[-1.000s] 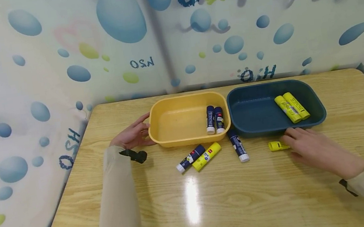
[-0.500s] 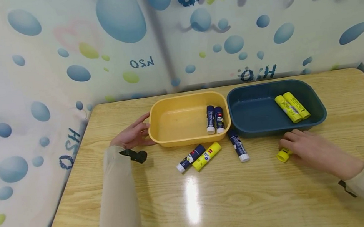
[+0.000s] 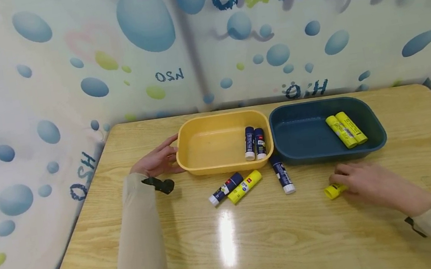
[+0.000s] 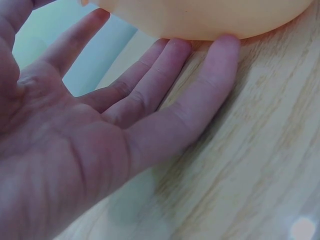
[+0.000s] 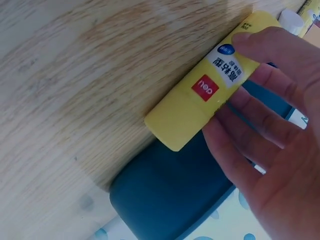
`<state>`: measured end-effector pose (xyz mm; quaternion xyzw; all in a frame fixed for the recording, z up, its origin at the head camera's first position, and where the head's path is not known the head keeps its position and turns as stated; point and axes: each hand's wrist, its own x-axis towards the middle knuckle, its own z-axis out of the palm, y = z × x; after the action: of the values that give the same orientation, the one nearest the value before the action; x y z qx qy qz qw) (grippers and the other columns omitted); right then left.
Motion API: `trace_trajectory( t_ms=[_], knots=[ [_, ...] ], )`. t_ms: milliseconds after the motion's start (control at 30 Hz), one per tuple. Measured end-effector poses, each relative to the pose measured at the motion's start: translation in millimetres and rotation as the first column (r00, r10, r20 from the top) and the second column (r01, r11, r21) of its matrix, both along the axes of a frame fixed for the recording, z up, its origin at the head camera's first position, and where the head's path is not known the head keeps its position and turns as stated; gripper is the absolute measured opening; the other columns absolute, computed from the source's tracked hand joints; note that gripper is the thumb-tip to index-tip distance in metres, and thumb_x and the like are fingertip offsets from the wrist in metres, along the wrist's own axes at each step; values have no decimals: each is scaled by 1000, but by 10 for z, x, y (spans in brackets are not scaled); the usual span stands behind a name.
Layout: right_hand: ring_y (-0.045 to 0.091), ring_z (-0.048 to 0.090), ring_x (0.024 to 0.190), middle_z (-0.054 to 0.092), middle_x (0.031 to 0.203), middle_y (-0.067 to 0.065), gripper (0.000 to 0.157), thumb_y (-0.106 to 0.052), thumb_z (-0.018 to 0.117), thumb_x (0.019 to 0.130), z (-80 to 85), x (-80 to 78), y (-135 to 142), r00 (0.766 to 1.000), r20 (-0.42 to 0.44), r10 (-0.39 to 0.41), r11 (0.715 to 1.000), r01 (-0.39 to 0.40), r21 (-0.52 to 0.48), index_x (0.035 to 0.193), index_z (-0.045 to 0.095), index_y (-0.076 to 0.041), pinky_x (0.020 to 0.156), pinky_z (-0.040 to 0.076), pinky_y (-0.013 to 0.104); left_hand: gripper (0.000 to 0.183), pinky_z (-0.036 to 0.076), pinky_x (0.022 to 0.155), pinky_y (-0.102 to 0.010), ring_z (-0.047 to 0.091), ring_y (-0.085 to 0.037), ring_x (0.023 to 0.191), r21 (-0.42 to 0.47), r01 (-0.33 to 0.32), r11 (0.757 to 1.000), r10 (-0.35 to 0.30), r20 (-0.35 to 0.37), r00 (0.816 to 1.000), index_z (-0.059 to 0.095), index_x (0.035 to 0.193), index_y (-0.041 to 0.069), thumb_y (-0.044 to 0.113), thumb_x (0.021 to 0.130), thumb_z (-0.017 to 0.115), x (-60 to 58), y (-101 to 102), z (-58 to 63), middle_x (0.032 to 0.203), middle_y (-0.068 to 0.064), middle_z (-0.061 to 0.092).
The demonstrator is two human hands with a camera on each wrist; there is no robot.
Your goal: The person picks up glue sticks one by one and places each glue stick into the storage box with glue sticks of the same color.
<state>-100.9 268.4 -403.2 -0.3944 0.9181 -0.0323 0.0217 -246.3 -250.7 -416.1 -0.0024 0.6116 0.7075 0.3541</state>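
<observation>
Bubble-printed sheeting (image 3: 207,48) backs a wood-grain table (image 3: 296,238). The right hand (image 3: 375,183) pinches a yellow deli glue stick (image 5: 200,85) between thumb and fingers, just in front of a dark teal tray (image 3: 303,138) containing two yellow glue sticks (image 3: 340,131). Left of that, the left hand (image 3: 157,161) touches an orange-yellow tray (image 3: 211,146) with extended fingers; two navy glue sticks (image 3: 249,142) lie inside. Nearer, two loose navy sticks (image 3: 282,174) flank a yellow one (image 3: 245,187).

Bubble-patterned wall (image 3: 211,47) behind wooden table (image 3: 280,245)
</observation>
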Motion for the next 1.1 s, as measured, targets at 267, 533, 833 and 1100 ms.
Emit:
trace_trajectory(
  t_ms=[267, 533, 833, 1100],
  knots=[
    [16, 57, 76, 56, 92, -1, 33, -13, 84, 72, 34, 33, -10, 1000, -4, 13, 1000, -13, -17, 100, 67, -13, 61, 52, 35, 62, 44, 95, -55, 50, -25, 115, -4, -7, 1000, 7, 6, 1000, 14, 156, 26, 14, 103, 44, -9, -1, -16, 150, -14, 28],
    [17, 56, 77, 57, 93, -1, 34, -15, 85, 70, 174, 41, 6, 998, -43, 51, 998, -52, -29, 99, 68, -13, 63, 53, 36, 63, 42, 97, -55, 50, -25, 116, 0, -2, 1000, 2, 4, 1000, 13, 156, 26, 15, 103, 44, 0, 0, 1, 150, -14, 28],
    [17, 55, 73, 57, 91, 1, 38, -14, 88, 65, 320, 57, 49, 988, -112, 104, 995, -103, 17, 97, 68, -13, 60, 51, 34, 61, 44, 95, -55, 52, -25, 114, -1, -9, 1000, 9, -1, 1000, 15, 156, 26, 15, 103, 43, -1, 8, -1, 145, -14, 33],
    [16, 52, 68, 54, 86, -1, 44, -12, 91, 55, 389, 50, 108, 966, -209, 151, 988, -153, 6, 91, 66, -15, 54, 49, 31, 60, 43, 95, -56, 52, -25, 114, -9, -12, 1000, 12, -4, 1000, 15, 156, 25, 14, 104, 41, 11, 16, 4, 143, -13, 36]
  ],
)
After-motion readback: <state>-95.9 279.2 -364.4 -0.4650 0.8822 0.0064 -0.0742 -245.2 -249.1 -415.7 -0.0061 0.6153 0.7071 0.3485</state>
